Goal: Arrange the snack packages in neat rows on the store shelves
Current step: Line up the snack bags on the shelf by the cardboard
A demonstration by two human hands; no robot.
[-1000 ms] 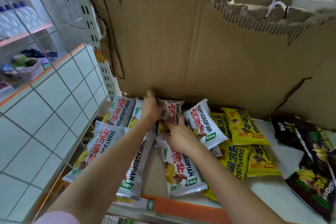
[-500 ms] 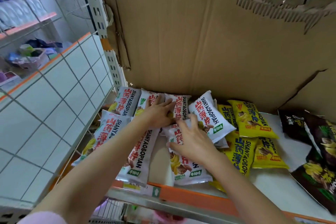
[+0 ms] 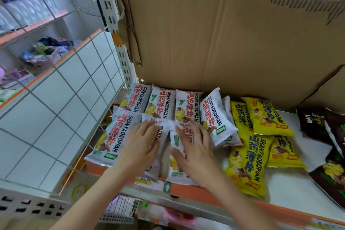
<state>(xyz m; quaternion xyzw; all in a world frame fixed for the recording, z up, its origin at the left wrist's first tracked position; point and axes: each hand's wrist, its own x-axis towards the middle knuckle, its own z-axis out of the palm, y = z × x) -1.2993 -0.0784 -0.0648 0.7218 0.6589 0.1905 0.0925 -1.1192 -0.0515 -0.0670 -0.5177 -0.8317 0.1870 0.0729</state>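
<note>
White snack packages (image 3: 160, 102) lie in a back row and a front row on the white shelf (image 3: 291, 192). My left hand (image 3: 139, 145) rests flat with straight fingers on a front-row white package (image 3: 158, 147). My right hand (image 3: 194, 149) lies flat on the white package beside it (image 3: 176, 136). One white package (image 3: 214, 117) leans tilted at the right end of the back row. Yellow packages (image 3: 265, 115) lie loosely to the right, and dark brown packages (image 3: 317, 125) sit at the far right.
A tall cardboard sheet (image 3: 224, 33) forms the back wall. A white wire grid panel (image 3: 56, 108) closes the left side. The shelf's orange front edge (image 3: 196, 192) runs below my hands. Bottles (image 3: 24, 9) stand on a far left shelf.
Both hands have drawn back from the back row to the front row and now lie flat on two front white packages. The back-row white packages stand straighter, side by side.
</note>
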